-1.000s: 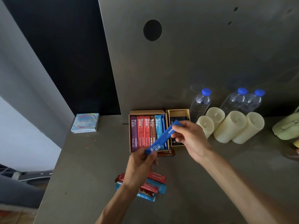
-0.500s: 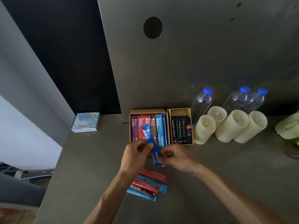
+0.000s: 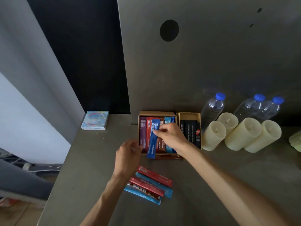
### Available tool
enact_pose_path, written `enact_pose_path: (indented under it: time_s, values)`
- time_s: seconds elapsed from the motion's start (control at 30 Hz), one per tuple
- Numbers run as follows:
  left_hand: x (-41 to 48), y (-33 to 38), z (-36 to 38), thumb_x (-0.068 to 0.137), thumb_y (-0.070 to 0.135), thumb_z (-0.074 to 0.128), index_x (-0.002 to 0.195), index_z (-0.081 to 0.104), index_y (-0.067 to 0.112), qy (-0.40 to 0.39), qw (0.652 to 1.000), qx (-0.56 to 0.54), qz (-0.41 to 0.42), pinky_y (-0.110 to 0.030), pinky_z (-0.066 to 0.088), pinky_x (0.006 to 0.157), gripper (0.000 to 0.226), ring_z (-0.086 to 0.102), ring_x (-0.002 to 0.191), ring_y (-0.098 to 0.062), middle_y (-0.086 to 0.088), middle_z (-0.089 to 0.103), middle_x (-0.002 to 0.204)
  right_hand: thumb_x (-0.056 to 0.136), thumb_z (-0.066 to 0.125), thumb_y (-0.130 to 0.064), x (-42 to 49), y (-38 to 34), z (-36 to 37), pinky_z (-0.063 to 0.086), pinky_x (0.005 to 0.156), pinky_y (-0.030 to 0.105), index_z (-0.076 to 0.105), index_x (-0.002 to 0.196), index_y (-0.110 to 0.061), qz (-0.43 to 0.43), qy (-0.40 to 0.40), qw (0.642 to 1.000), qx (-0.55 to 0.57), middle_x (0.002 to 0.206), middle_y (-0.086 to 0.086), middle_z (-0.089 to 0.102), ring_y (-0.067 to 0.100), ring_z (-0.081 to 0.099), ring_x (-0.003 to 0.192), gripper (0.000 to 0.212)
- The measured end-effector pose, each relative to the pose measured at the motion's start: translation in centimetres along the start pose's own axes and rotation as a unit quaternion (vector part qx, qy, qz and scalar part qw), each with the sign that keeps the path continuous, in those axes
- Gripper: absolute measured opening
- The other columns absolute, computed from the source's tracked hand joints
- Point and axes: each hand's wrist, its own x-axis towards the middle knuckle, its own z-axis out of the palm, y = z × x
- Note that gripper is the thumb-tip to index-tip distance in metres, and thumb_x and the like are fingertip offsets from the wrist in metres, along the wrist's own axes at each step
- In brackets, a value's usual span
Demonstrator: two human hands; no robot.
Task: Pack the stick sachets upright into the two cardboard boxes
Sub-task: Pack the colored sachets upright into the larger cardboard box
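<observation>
Just over the larger box (image 3: 156,113), the right hand (image 3: 173,137) pinches a blue sachet (image 3: 152,145); the left hand (image 3: 128,154) hovers slack, empty.

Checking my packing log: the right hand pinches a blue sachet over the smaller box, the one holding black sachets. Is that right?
No. In the head view the right hand pinches the blue sachet over the larger box, the one holding coloured sachets, not the smaller box.

Candles (image 3: 213,136) and bottles (image 3: 211,110) crowd the far right, just beside the smaller box (image 3: 189,113). Loose sachets (image 3: 151,185) lie near; bare table (image 3: 91,160) stretches left of them.
</observation>
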Motion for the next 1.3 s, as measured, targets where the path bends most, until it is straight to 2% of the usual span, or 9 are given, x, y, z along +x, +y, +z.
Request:
enact_pose_path:
  time_s: [0.07, 0.13, 0.3, 0.43, 0.73, 0.87, 0.97, 1.07, 1.3]
  values:
    - [1.1, -1.0, -0.4, 0.087, 0.031, 0.069, 0.106, 0.061, 0.025, 0.021, 0.999, 0.032, -0.016, -0.035, 0.056, 0.077, 0.021, 0.065, 0.090, -0.015, 0.002, 0.066, 0.106, 0.097, 0.068, -0.027, 1.6, -0.8, 0.6, 0.049, 0.057, 0.018, 0.073, 0.102, -0.012, 0.017, 0.019, 1.000, 0.014, 0.085, -0.001, 0.073, -0.001, 0.064, 0.059, 0.016]
    - [2.1, -1.7, -0.4, 0.085, 0.036, 0.071, 0.120, 0.059, 0.017, 0.014, 0.998, 0.061, -0.026, -0.041, 0.055, 0.085, 0.041, 0.064, 0.097, -0.021, -0.001, 0.062, 0.115, 0.097, 0.068, -0.026, 2.8, -1.4, 1.4, 0.049, 0.057, 0.018, 0.073, 0.103, -0.012, 0.028, 0.022, 0.999, 0.007, 0.082, -0.001, 0.073, 0.000, 0.063, 0.058, 0.017]
    - [3.3, -2.1, 0.8, 0.088, 0.030, 0.072, 0.121, 0.064, 0.013, -0.030, 0.998, 0.059, -0.022, -0.038, 0.057, 0.086, 0.039, 0.066, 0.098, -0.020, -0.004, 0.069, 0.111, 0.095, 0.070, -0.018, 4.5, -1.4, 3.5, 0.063, 0.069, 0.027, 0.072, 0.098, -0.004, 0.053, 0.025, 0.998, -0.008, 0.083, 0.009, 0.076, 0.012, 0.074, 0.068, 0.015]
    - [3.5, -2.6, 1.8, 0.085, 0.028, 0.073, 0.116, 0.068, 0.017, -0.034, 0.997, 0.062, -0.023, -0.038, 0.057, 0.085, 0.033, 0.068, 0.095, -0.019, 0.000, 0.072, 0.104, 0.091, 0.074, -0.009, 4.5, -0.7, 4.3, 0.062, 0.062, 0.023, 0.069, 0.098, -0.007, 0.025, 0.056, 0.998, -0.013, 0.085, 0.009, 0.076, 0.012, 0.075, 0.064, 0.010]
    - [3.8, -2.8, 2.1, 0.085, 0.022, 0.073, 0.109, 0.069, 0.017, -0.024, 0.997, 0.069, -0.008, -0.037, 0.057, 0.081, 0.025, 0.068, 0.089, -0.019, 0.000, 0.072, 0.099, 0.090, 0.076, -0.015, 4.7, 0.3, 5.1, 0.063, 0.078, 0.040, 0.071, 0.086, -0.010, -0.046, 0.074, 0.992, -0.095, 0.086, 0.006, 0.075, 0.019, 0.074, 0.078, 0.007]
    - [3.3, -2.9, 1.6, 0.086, 0.024, 0.073, 0.115, 0.067, 0.017, -0.029, 0.998, 0.063, -0.004, -0.035, 0.057, 0.083, 0.030, 0.067, 0.092, -0.017, 0.001, 0.070, 0.105, 0.090, 0.076, -0.017, 3.5, 0.5, 4.4, 0.062, 0.077, 0.032, 0.071, 0.090, -0.011, -0.070, 0.078, 0.990, -0.094, 0.084, 0.003, 0.074, 0.014, 0.072, 0.076, 0.008]
    - [2.1, -3.5, 0.3, 0.089, 0.017, 0.067, 0.092, 0.067, 0.021, -0.022, 0.996, 0.086, 0.010, -0.034, 0.058, 0.075, 0.005, 0.068, 0.084, -0.015, 0.007, 0.069, 0.092, 0.092, 0.073, -0.017, 1.0, 1.1, 3.0, 0.058, 0.068, 0.022, 0.069, 0.094, -0.012, -0.090, 0.051, 0.991, -0.081, 0.085, -0.001, 0.071, 0.009, 0.070, 0.071, 0.007]
    - [0.2, -4.8, -0.6, 0.091, 0.016, 0.060, 0.079, 0.063, 0.023, -0.064, 0.987, 0.148, 0.027, -0.030, 0.058, 0.065, 0.014, 0.066, 0.074, -0.007, 0.013, 0.067, 0.080, 0.093, 0.071, -0.014, -2.4, 2.9, 1.4, 0.056, 0.063, 0.017, 0.069, 0.094, -0.017, -0.106, 0.004, 0.992, -0.066, 0.085, -0.004, 0.071, 0.007, 0.070, 0.066, 0.004]
    - [-0.8, -5.2, 0.9, 0.089, 0.040, 0.053, 0.092, 0.069, 0.026, -0.111, 0.946, 0.300, 0.044, -0.035, 0.050, 0.087, 0.022, 0.065, 0.092, -0.014, 0.012, 0.068, 0.097, 0.091, 0.073, -0.035, -6.6, 10.1, 3.0, 0.044, 0.066, 0.011, 0.070, 0.105, -0.025, -0.008, -0.093, 0.972, -0.215, 0.095, -0.015, 0.064, -0.006, 0.059, 0.081, 0.017]
